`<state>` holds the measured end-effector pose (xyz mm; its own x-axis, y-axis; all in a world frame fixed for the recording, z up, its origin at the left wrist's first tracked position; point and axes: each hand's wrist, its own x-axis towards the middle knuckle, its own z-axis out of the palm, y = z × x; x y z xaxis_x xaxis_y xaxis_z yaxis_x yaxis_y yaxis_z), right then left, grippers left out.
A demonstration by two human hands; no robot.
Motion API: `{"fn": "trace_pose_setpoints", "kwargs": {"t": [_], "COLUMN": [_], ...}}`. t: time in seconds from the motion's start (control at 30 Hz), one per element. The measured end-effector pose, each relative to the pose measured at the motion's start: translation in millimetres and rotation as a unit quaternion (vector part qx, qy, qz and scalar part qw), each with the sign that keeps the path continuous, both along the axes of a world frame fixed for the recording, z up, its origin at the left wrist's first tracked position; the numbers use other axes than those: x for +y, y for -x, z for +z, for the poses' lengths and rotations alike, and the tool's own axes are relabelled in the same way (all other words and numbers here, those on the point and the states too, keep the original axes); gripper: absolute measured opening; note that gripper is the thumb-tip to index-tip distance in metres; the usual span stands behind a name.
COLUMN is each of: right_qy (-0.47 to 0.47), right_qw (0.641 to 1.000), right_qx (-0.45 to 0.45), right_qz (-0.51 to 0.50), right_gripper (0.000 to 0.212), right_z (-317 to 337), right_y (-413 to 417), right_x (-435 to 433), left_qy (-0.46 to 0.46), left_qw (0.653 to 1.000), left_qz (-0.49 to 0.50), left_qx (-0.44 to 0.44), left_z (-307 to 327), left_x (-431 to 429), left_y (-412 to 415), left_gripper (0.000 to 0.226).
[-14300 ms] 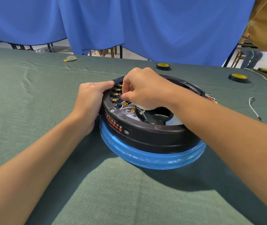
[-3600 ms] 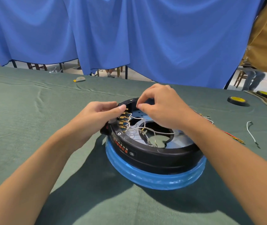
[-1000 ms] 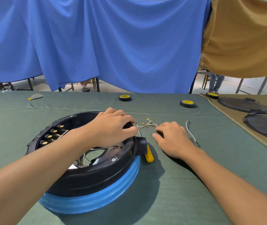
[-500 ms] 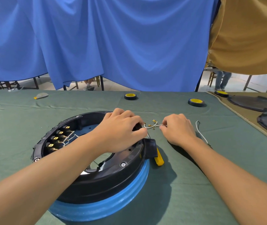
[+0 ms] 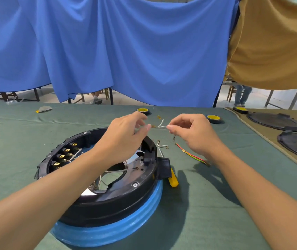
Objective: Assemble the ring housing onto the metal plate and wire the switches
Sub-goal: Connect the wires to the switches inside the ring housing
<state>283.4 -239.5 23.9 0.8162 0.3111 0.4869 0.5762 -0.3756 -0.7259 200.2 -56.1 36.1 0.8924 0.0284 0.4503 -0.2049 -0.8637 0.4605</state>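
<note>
Head view: left hand (image 5: 126, 139), right hand (image 5: 194, 136) pinch thin white wire (image 5: 161, 124) (grips clenched) above black ring housing (image 5: 135, 195).

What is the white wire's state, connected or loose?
Loose: left hand and right hand pinch the white wire mid-air, off the ring housing.

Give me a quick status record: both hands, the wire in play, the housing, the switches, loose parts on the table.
left hand: pinches the brass-terminal end of the white wire, held above the table
right hand: pinches the same wire from the other side
ring housing: black, sitting on the blue-wrapped base; metal plate shows inside
switch terminals: four brass tabs along the left inner wall
loose on table: red-yellow-green wires, short white wire, yellow tool handle beside the housing
</note>
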Motion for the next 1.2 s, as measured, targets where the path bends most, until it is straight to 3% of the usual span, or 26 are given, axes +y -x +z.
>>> {"fn": "trace_pose_setpoints", "kwargs": {"t": [0.1,0.2,0.43,0.57,0.73,0.97,1.07,1.2], "right_qy": [-0.015,-0.002,0.064,0.087,0.018,-0.028,-0.017,0.025], "right_qw": [0.996,0.994,0.989,0.982,0.997,0.995,0.990,0.985], "right_qx": [0.014,-0.010,-0.130,-0.168,-0.052,0.048,0.100,0.146], "right_qz": [0.088,0.112,0.005,0.021,0.056,0.082,0.094,0.093], "right_gripper": [0.010,0.011,0.008,0.013,0.007,0.008,0.013,0.017], "right_z": [13,23,29,34,40,39,33,26], "right_y": [17,31,51,64,73,83,83,82], "right_x": [6,14,24,39,65,99,108,122], "left_qy": [0.094,0.160,0.278,0.333,0.339,0.199,0.256,0.371], "left_qw": [0.995,0.984,0.957,0.939,0.938,0.979,0.957,0.921], "left_qz": [-0.012,-0.043,-0.063,-0.072,-0.057,0.008,0.090,0.108], "left_qx": [-0.042,-0.059,-0.063,-0.039,-0.046,-0.047,-0.098,-0.051], "left_z": [2,6,18,19,21,20,8,-18], "left_x": [3,6,10,14,33,78,110,137], "left_y": [1,4,11,19,29,45,50,58], "left_gripper": [0.028,0.016,0.010,0.015,0.011,0.015,0.015,0.008]}}
